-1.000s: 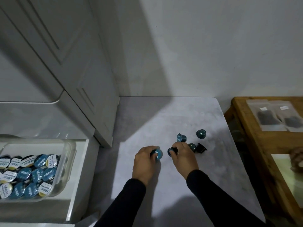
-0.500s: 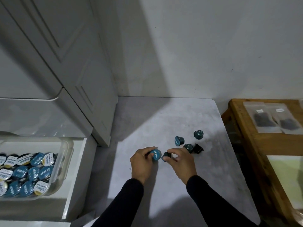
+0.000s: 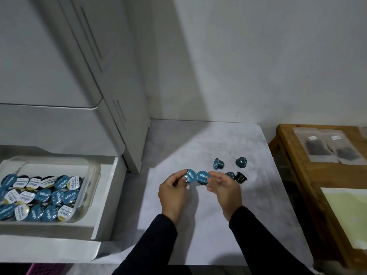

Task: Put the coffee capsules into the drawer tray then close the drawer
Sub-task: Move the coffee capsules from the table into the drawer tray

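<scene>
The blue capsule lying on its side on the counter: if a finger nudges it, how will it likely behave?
The side-lying capsule looks tapered, so it would probably roll in a curve rather than straight. It seems small and light, as each hand lifts one in a fingertip grip. It would likely slide easily on the smooth counter.

Two teal coffee capsules, the left capsule (image 3: 189,176) and the right capsule (image 3: 202,177), are held side by side above the desk (image 3: 198,225), printed foil lids up. Four loose capsules (image 3: 230,169) lie behind them. The clear tray (image 3: 93,175), packed with capsules, sits in the open white drawer (image 3: 107,197).
</scene>
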Demonstrator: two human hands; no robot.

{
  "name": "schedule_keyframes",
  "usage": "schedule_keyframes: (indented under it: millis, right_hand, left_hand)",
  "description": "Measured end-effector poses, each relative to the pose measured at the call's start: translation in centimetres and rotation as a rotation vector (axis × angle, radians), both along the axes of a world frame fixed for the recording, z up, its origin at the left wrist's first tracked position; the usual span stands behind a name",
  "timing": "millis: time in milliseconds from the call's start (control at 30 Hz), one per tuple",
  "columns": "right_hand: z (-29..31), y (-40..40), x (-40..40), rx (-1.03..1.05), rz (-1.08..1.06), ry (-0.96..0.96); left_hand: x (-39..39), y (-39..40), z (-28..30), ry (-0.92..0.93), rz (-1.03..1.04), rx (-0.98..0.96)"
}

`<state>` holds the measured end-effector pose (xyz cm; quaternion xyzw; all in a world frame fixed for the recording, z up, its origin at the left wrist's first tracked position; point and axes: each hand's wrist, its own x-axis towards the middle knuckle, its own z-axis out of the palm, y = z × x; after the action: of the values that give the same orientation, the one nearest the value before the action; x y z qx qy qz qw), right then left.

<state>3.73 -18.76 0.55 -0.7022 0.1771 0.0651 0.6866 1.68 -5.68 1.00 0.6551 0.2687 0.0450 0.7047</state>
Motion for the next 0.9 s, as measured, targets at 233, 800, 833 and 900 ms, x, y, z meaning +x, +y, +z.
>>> schedule_keyframes:
  millis: [233, 800, 833, 900]
  right_hand:
    - [5.5, 3.9, -2.6, 0.238, 0.032, -0.103]
    - [9.5, 28.4, -5.6, 0.237, 0.395, -0.029]
    - [9.1, 30.4, -5.3, 0.227, 0.4, -0.01]
    - [8.3, 34.0, -4.5, 0.21, 0.388, 0.026]
  left_hand:
    - [-2.7, 2.9, 4.8, -0.195, 0.237, -0.25]
    - [-7.0, 28.7, 7.5, -0.259, 0.675, -0.349]
    - [-6.8, 30.8, 7.0, -0.233, 0.649, -0.33]
    - [-6.3, 34.6, 5.8, -0.15, 0.59, -0.301]
